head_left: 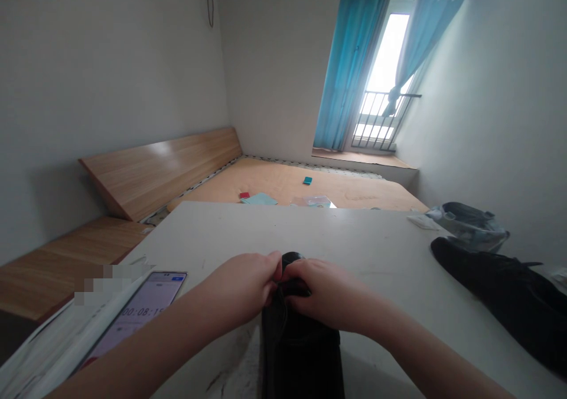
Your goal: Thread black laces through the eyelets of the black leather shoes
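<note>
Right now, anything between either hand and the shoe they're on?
Nothing visible: the left hand and right hand both touch the shoe directly. The phone lies left, the other shoe right, neither in between.

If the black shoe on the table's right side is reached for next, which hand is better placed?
Likely the right hand: it is nearer that black shoe, whereas the left hand would have to cross past it. Both hands are at the middle shoe.
</note>
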`<state>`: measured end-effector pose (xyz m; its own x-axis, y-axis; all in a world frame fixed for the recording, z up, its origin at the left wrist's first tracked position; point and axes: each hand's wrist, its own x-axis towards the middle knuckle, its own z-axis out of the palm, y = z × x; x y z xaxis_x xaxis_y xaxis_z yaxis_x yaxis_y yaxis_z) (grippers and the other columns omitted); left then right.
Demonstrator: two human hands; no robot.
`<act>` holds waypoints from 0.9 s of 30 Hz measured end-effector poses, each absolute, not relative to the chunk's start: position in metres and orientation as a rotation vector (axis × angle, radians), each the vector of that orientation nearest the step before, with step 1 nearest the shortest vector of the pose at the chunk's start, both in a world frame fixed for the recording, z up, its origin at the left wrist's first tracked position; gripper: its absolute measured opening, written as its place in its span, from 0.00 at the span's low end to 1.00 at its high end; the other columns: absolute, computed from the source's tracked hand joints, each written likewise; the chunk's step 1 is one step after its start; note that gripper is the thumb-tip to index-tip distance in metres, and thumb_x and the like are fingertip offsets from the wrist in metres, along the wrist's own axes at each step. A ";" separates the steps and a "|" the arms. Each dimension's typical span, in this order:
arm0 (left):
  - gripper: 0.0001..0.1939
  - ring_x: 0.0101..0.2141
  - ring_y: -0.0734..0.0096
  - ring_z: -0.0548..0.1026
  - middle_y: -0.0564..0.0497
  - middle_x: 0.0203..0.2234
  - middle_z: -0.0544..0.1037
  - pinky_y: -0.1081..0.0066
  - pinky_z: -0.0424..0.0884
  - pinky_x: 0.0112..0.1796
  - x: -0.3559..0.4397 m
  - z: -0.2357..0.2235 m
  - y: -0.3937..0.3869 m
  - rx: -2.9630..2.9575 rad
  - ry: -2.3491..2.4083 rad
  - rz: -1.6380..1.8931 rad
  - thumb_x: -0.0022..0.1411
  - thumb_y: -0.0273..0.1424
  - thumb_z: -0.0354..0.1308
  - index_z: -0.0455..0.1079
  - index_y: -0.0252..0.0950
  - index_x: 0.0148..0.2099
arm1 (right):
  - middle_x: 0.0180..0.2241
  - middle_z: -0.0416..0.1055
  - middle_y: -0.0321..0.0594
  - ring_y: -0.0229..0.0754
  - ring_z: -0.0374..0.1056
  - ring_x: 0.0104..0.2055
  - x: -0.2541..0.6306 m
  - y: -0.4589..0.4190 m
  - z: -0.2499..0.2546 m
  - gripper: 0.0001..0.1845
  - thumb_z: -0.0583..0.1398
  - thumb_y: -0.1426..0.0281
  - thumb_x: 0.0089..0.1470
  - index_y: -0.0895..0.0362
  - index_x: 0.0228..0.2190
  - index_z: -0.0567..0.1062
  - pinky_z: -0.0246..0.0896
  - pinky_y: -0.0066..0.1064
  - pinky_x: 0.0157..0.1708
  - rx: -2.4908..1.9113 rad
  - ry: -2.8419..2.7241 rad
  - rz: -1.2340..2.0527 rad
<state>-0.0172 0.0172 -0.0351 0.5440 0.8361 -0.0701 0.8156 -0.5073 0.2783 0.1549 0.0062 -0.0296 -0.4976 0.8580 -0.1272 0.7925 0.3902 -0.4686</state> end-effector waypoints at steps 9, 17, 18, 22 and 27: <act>0.09 0.33 0.57 0.77 0.46 0.32 0.80 0.67 0.64 0.30 -0.017 -0.038 0.017 2.491 1.286 0.188 0.60 0.25 0.49 0.69 0.37 0.40 | 0.33 0.77 0.41 0.44 0.71 0.36 0.152 0.007 -0.036 0.07 0.58 0.74 0.52 0.56 0.32 0.77 0.56 0.31 0.34 -1.440 -2.369 0.588; 0.13 0.35 0.67 0.74 0.54 0.32 0.78 0.70 0.66 0.35 -0.006 -0.007 0.012 2.313 1.211 0.681 0.68 0.32 0.44 0.69 0.39 0.37 | 0.31 0.69 0.35 0.39 0.64 0.34 0.165 0.010 -0.019 0.04 0.54 0.73 0.60 0.54 0.32 0.67 0.56 0.31 0.35 -1.185 -1.932 0.511; 0.13 0.33 0.68 0.74 0.56 0.30 0.78 0.71 0.66 0.34 -0.005 -0.005 0.010 2.267 1.160 0.766 0.68 0.34 0.46 0.70 0.40 0.36 | 0.30 0.68 0.34 0.38 0.63 0.33 0.165 0.008 -0.016 0.04 0.54 0.72 0.60 0.54 0.31 0.67 0.55 0.31 0.34 -1.140 -1.881 0.548; 0.10 0.33 0.69 0.76 0.58 0.28 0.79 0.71 0.67 0.36 -0.004 -0.003 0.003 2.082 1.060 1.056 0.66 0.34 0.52 0.71 0.40 0.34 | 0.29 0.65 0.32 0.36 0.60 0.30 0.165 -0.002 -0.004 0.04 0.58 0.66 0.58 0.54 0.34 0.68 0.55 0.29 0.30 -0.868 -1.660 1.034; 0.06 0.37 0.67 0.79 0.56 0.31 0.82 0.67 0.70 0.40 -0.001 -0.005 0.001 1.808 1.049 1.294 0.66 0.36 0.53 0.63 0.41 0.38 | 0.23 0.57 0.29 0.32 0.49 0.24 0.167 0.001 -0.002 0.15 0.59 0.59 0.58 0.56 0.27 0.66 0.44 0.27 0.24 -0.828 -1.387 1.375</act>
